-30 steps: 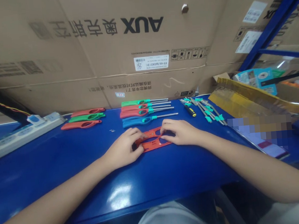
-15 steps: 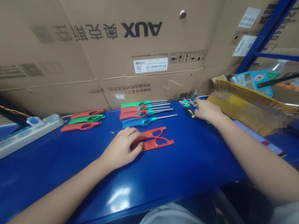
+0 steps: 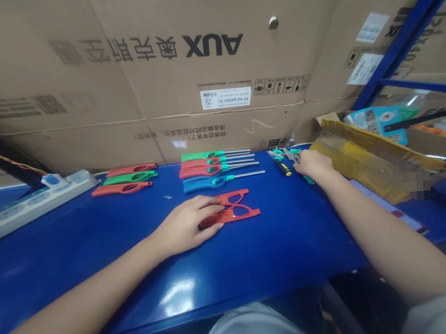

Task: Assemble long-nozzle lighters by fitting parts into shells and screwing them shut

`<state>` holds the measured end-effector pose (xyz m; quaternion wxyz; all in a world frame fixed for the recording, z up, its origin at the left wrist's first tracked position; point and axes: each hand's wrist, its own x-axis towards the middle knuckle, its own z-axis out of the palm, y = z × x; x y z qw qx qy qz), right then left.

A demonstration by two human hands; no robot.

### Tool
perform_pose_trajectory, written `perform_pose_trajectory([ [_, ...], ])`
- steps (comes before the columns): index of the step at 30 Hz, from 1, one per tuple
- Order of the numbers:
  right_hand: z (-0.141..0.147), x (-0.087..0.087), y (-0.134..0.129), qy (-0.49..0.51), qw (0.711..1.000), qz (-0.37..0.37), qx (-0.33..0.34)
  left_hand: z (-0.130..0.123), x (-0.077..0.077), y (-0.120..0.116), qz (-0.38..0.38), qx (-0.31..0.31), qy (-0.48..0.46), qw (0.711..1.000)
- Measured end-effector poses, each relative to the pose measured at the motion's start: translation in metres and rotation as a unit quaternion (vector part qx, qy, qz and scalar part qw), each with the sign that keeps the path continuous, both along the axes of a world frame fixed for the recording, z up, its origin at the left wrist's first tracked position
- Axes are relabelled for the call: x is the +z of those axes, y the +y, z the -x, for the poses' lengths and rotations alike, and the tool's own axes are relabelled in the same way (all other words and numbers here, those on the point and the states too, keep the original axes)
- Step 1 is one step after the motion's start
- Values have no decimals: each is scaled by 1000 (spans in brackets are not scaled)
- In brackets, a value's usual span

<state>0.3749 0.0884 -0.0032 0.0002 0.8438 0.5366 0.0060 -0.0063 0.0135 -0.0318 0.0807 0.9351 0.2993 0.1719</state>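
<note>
Two red plastic lighter casing halves (image 3: 242, 211) lie side by side on the blue table, hollow sides up. My left hand (image 3: 192, 221) is closed over their left ends, fingers on the upper half and thumb along the lower one. At the far right, my right hand (image 3: 315, 164) has its fingers pinched at a small heap of metal tubes with teal parts (image 3: 281, 153). Whatever is between those fingertips is hidden. Just left of that hand lies a screwdriver with a yellow and black handle (image 3: 285, 169).
Several long-nozzle lighters (image 3: 204, 183) are lined up behind my left hand. Three casing pieces (image 3: 125, 178) lie further left, near a white power strip (image 3: 40, 202). Tiny metal bits (image 3: 167, 197) lie between. A yellow-taped carton (image 3: 353, 156) and a phone-like slab (image 3: 388, 208) sit right.
My left hand has slid slightly right over the red casing halves. The right hand has shifted a little right and down at the heap, uncovering more of the tubes.
</note>
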Motion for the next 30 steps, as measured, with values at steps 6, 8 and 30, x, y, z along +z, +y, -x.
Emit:
perform_pose_trajectory([
  [6,-7,1,2,22,999,-41,-18,0,1,-1,-6,-3,0,1000],
  [8,-7,4,1,29,997,-61,-22,-1,1,0,-2,-5,-5,1000],
  [30,78,-3,-45,437,811,-98,375,8,17,1,-1,9,44,999],
])
